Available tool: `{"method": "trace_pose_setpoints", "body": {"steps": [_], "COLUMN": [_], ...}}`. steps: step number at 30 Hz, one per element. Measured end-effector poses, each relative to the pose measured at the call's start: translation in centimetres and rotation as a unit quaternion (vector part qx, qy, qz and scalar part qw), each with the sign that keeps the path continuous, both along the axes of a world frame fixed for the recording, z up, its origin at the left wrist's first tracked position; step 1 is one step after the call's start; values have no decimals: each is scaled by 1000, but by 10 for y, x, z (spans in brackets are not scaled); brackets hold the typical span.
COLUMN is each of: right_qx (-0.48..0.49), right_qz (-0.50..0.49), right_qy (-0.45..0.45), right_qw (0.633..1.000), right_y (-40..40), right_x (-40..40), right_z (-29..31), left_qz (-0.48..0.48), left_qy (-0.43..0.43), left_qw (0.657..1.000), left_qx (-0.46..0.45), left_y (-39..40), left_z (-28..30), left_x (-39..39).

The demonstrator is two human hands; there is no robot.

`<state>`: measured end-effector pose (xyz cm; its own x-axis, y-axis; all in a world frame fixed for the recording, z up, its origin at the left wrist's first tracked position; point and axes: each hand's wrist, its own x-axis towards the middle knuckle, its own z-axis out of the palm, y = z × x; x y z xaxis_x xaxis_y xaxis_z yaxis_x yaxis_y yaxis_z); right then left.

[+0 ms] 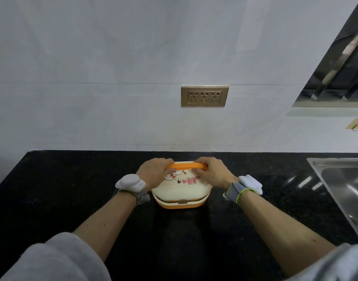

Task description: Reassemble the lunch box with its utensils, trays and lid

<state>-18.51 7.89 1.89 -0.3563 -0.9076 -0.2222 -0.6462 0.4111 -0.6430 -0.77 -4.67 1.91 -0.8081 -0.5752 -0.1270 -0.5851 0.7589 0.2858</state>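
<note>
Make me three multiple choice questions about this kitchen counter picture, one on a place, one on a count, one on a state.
1. Where is the steel sink? A right of the lunch box B left of it C behind it
2. How many sockets on the brass wall outlet plate? A two B three C five
3. The cream lid is: A on the orange lunch box B upside down on the black counter C in the sink

A: it sits at the right edge. B: three sockets show. A: the lid covers the box while left hand and right hand grip the orange handle.
</note>
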Motion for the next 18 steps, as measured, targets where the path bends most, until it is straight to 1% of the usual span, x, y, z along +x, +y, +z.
{"method": "trace_pose_setpoints", "body": {"steps": [4,7,9,11,12,14,16,17,18], "right_qx": [-1,8,12,5,-9,-43,-76,-95,-116], "right_qz": [-10,-25,-28,-39,-47,-57,-60,-68,-73], "right_qy": [-7,-21,-18,-13,-15,-29,-46,-67,-106], "right_qw": [1000,999,999,999,999,997,994,991,985], "right_y": [1,2,2,0,-2,-5,-12,-15,-18], "right_x": [1,1,1,2,2,6,12,14,18], "right_z": [-1,0,3,11,12,20,34,44,52], "left_qz": [4,14,19,34,39,52,58,67,69], "left_qy": [8,14,5,11,37,110,165,184,200], "left_qw": [1000,999,998,998,998,991,979,972,965], "left_qx": [14,50,57,43,38,55,103,128,157], "left_y": [-1,-2,-4,-7,-9,-7,-5,-4,-2], "left_z": [-1,0,4,12,14,26,43,54,62], "left_x": [1,3,5,6,6,7,2,-2,-4]}}
